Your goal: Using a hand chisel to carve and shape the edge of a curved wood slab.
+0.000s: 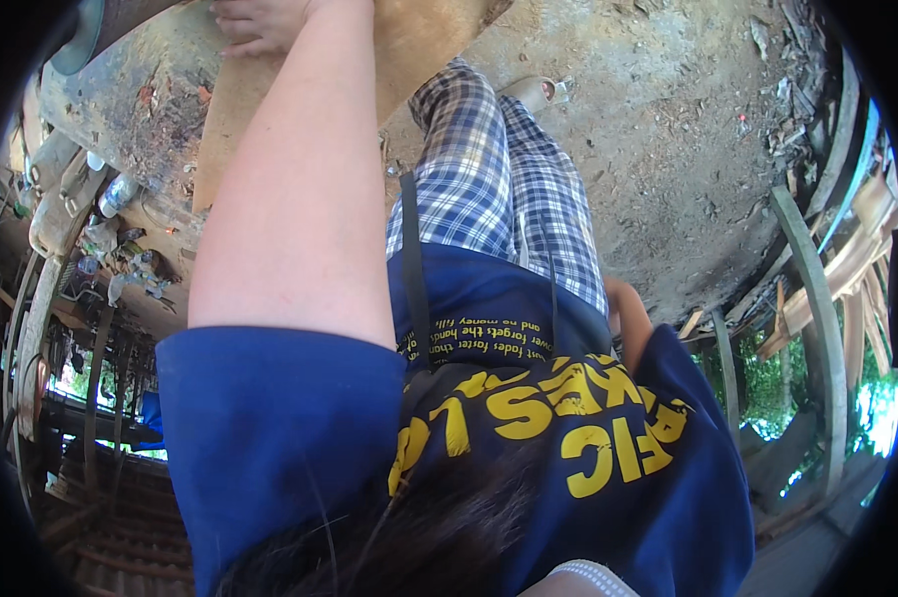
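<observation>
My left arm reaches forward across the view to the far edge. My left hand (265,25) lies on a flat tan board (414,45), its visible fingers stretched out and a little apart; part of the hand is cut off by the frame's top edge. Under the board is a worn, stained surface (121,114). Beyond the hand to the left, a thick grey-brown cylinder (116,30) enters at the corner. Of my right arm (630,318), only a short piece shows beside the dark blue shirt; its hand is hidden.
Dirt ground (658,149) with scattered chips spreads to the right, where a foot in a sandal (537,93) stands. A clear plastic bottle (118,195) and heaped litter (136,269) lie to the left. Wooden posts (812,328) border the right side.
</observation>
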Tool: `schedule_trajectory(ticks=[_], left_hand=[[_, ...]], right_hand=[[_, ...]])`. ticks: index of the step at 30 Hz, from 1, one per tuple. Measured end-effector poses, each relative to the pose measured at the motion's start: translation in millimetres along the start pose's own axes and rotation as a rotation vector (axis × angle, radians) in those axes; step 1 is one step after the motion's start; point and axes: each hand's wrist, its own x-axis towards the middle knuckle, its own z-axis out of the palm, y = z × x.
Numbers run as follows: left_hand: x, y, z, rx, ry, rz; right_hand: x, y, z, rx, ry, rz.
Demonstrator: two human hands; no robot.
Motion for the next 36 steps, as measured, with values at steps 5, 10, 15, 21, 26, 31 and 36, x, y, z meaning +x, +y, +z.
schedule_trajectory(ticks=[5, 10, 15, 21, 26, 31, 36], left_hand=[[-1, -5, -3, 0.034, 0.005, 0.008], [4, -8, -3, 0.027, -0.031, 0.000], [-1, 4, -13, 0.048, -0.078, 0.006], [5, 1, -42, -0.117, -0.272, 0.061], [14, -18, -39, -0.203, -0.352, 0.064], [24, -17, -69, -0.381, -0.592, 0.160], [60, -72, -74, -0.867, -0.824, 0.448]], right_hand=[[11, -121, 128, -0.495, 0.185, -0.271], [-45, -140, 247, -1.428, -0.103, -1.360], [6, -167, 110, -1.734, 0.586, 0.150], [-6, -135, 30, -0.977, 0.822, -0.761], [-61, -165, 272, -0.031, -0.253, -0.637], [-21, -172, 383, 0.069, -0.582, -0.730], [-40, -179, 405, -0.106, -0.552, -0.797]])
